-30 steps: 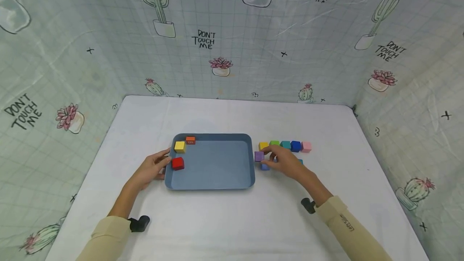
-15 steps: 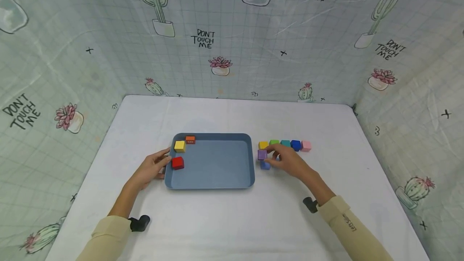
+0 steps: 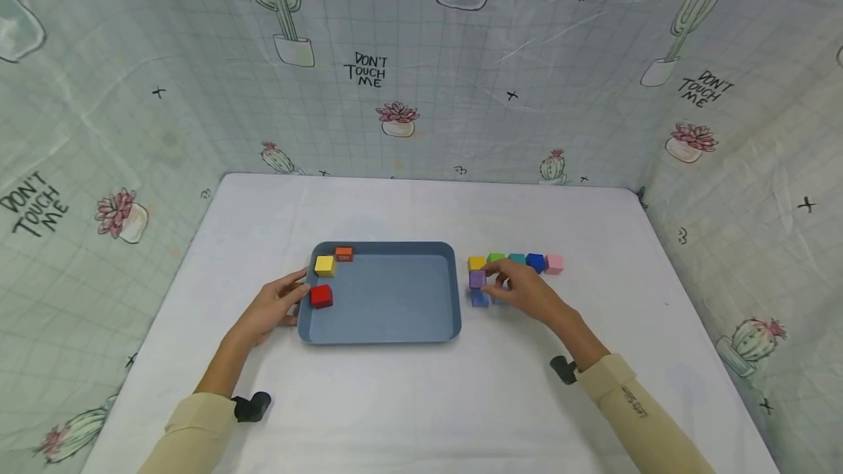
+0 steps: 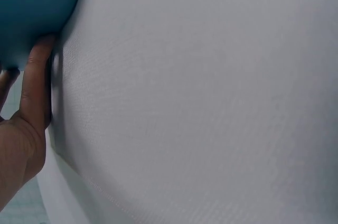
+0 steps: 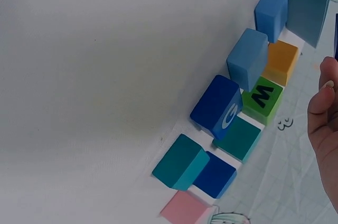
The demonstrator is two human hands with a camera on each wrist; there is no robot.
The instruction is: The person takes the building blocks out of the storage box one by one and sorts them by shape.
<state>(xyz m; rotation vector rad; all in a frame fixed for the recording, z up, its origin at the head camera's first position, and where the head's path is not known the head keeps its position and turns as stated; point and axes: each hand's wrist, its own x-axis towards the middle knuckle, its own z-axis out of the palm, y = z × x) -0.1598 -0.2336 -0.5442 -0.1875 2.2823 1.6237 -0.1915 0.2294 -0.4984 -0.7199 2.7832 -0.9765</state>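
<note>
My right hand [image 3: 523, 287] pinches a purple cube [image 3: 477, 279] between thumb and fingers, just right of the blue-grey tray [image 3: 395, 335]. Close by it are a yellow cube [image 3: 476, 263] behind and a blue cube [image 3: 480, 299] in front. At the tray's left rim, my left hand [image 3: 270, 307] touches the side with fairly straight fingers. One finger [image 4: 36, 76] shows against the tray wall [image 4: 37, 2] in the left wrist view. Inside the tray lie a red cube [image 3: 321, 296], a yellow cube [image 3: 325, 266] and an orange block [image 3: 344, 254], all toward its left side.
Behind the right hand runs a row with green [image 3: 496, 258], teal [image 3: 516, 259], dark blue [image 3: 536, 263] and pink [image 3: 554, 264] cubes. The right wrist view shows a nearer row, including a dark blue cube marked G [image 5: 217, 106] and a teal cube [image 5: 180, 161].
My right hand has moved slightly right with the purple cube, away from the tray's right rim, and then stays nearly still. My left hand stays at the tray.
</note>
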